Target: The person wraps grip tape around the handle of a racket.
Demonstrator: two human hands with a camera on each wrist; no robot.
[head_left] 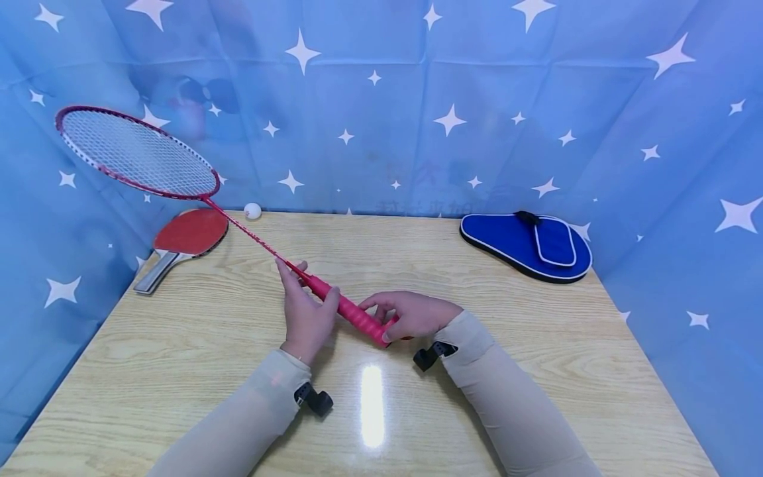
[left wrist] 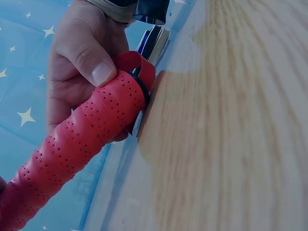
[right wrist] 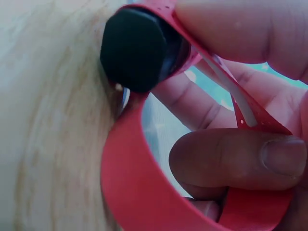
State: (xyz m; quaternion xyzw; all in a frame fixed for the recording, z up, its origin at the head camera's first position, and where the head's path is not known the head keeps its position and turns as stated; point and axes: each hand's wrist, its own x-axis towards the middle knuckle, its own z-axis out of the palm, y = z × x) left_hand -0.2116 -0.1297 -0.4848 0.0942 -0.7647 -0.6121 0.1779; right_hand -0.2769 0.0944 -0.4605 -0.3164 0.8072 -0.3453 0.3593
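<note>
A badminton racket (head_left: 352,311) with a pink-red, perforated, spirally wrapped handle slants over the table, its strung head (head_left: 140,154) raised at upper left. My left hand (head_left: 306,319) supports it where shaft and handle meet, thumb on one side and fingers on the other. At the butt end my right hand (head_left: 420,313) holds a loose length of red grip tape (right wrist: 126,173) between its fingers, the thumb lying against the wrapped handle (left wrist: 103,113). In the right wrist view the tape loops below the dark butt cap (right wrist: 132,53).
A red table tennis bat (head_left: 191,232) lies at the table's back left, with a white ball (head_left: 253,211) beside it. A blue padded bat case (head_left: 507,242) lies at the back right. Behind the wooden table (head_left: 536,371) hangs a blue star-patterned curtain (head_left: 381,119).
</note>
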